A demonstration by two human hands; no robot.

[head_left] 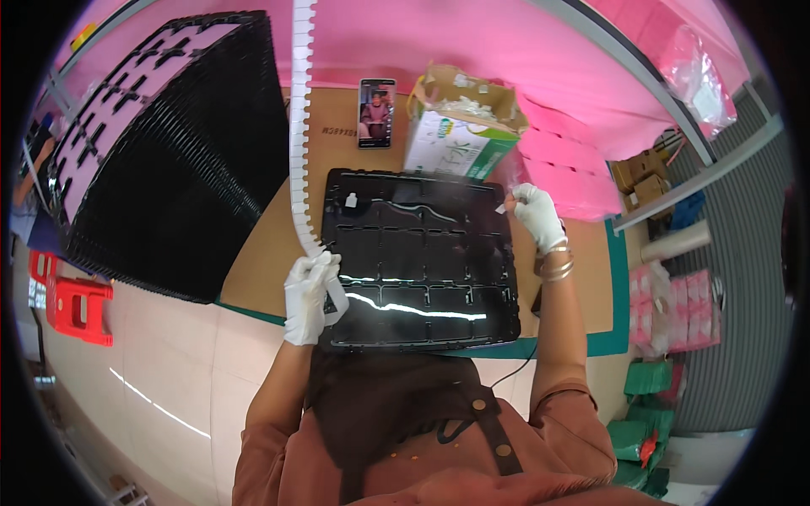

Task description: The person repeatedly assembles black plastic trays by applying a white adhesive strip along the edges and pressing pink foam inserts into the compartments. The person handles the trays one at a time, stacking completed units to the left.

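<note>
In the head view, 2 gloved hands work over 1 black plastic tray (418, 253), which lies flat in front of the person, with raised ridges marking off its shallow compartments. The left hand (308, 295), at the tray's left edge, has its fingers closed around a long white strip (299, 126); the strip runs up and away from the hand, notched along its right side, and its loose end hangs below the fingers. The right hand (537, 218), near the tray's upper right corner, seems to pinch 1 small white tag (501, 208) between thumb and fingertips (whether the tag touches the tray, I cannot tell). 1 white piece (351, 200) lies in the upper left compartment.

To handle this well, I would judge, the left hand should grip the strip lightly, so that it neither creases nor twists. The right should hold the tag by its very edge, clear of the ridges, with the glove's fabric away from its face.

Beyond the tray stand a phone (376, 114) and an open carton (460, 143) holding white scraps; a tall stack of black trays (177, 185) is at the left.
</note>
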